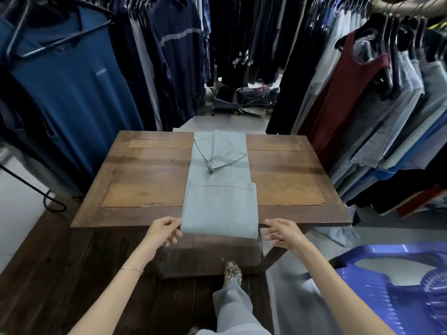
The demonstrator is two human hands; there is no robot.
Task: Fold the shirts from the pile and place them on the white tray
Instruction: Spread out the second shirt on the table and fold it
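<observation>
A pale blue-grey shirt (219, 189) lies in a long narrow strip down the middle of the wooden table (145, 180), sleeves crossed over its far half. Its near end is folded up into a doubled panel that reaches the table's front edge. My left hand (164, 229) pinches the near left corner of that panel. At the near right corner my right hand (280, 232) hovers with fingers loosely spread, just off the cloth. No white tray and no pile of shirts are in view.
Racks of hanging clothes crowd both sides: blue tops (72, 81) on the left, a maroon vest (348, 93) and pale shirts on the right. A blue plastic chair (399, 286) stands at the lower right. My foot (232, 274) is under the table.
</observation>
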